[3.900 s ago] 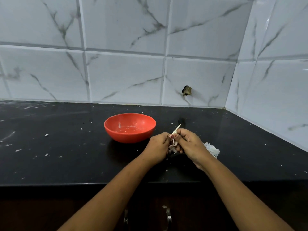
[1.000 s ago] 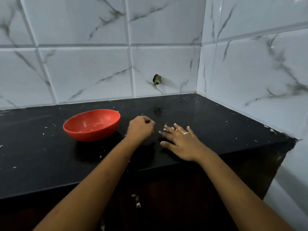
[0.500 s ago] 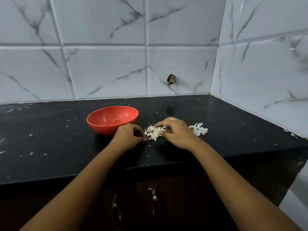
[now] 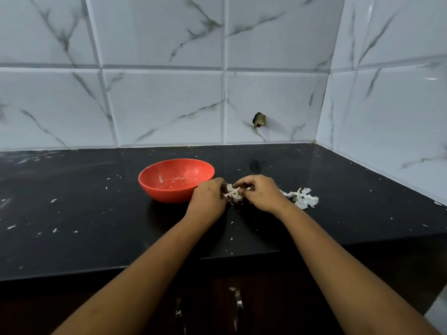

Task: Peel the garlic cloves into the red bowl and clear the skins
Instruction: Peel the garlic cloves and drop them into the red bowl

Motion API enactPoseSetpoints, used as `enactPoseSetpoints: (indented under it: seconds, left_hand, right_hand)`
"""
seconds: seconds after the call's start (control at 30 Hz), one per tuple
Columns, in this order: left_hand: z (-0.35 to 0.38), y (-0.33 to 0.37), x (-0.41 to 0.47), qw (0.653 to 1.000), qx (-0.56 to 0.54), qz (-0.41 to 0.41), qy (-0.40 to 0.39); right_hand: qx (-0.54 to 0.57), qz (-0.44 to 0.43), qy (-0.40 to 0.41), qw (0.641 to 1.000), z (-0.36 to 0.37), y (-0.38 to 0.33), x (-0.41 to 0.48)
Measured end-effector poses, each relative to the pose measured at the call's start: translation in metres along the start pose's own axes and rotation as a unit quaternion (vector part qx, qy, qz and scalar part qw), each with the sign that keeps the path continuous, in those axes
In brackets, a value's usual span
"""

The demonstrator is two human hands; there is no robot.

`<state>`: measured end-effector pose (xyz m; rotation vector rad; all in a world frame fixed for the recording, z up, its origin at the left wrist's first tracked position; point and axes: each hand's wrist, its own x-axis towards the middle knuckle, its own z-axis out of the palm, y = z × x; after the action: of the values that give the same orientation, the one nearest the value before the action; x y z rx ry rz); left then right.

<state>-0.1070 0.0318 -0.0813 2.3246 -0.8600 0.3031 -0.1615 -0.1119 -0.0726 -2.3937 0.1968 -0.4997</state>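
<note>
Black stone desk (image 4: 96,213), flecked with peel: my left hand (image 4: 209,197) and right hand (image 4: 261,193) meet, fingers curled, pinching the clump of garlic skins (image 4: 233,193) lying between them, equally near both. A second heap of skins (image 4: 302,198) lies just right; the red bowl (image 4: 167,194) sits just beyond my left hand.
</note>
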Motion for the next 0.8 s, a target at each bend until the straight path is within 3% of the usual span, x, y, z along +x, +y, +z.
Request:
enactPoseSetpoints:
  seconds: [0.1, 0.27, 0.5, 0.8]
  left_hand:
    - [0.003, -0.009, -0.003, 1.0, -0.007, -0.002, 0.03]
    - [0.006, -0.012, -0.006, 0.999, 0.016, -0.001, 0.045]
    - [0.006, -0.01, -0.007, 0.999, 0.017, -0.006, 0.044]
    - [0.008, -0.011, -0.007, 1.0, 0.006, 0.01, 0.028]
  right_hand:
    - [-0.014, 0.002, 0.025, 1.0, -0.005, 0.0, 0.007]
    - [-0.127, -0.008, -0.055, 0.99, -0.005, 0.002, 0.009]
    - [-0.177, -0.009, -0.025, 0.984, -0.001, 0.007, 0.003]
    - [-0.09, -0.028, 0.06, 0.994, 0.002, 0.016, 0.004]
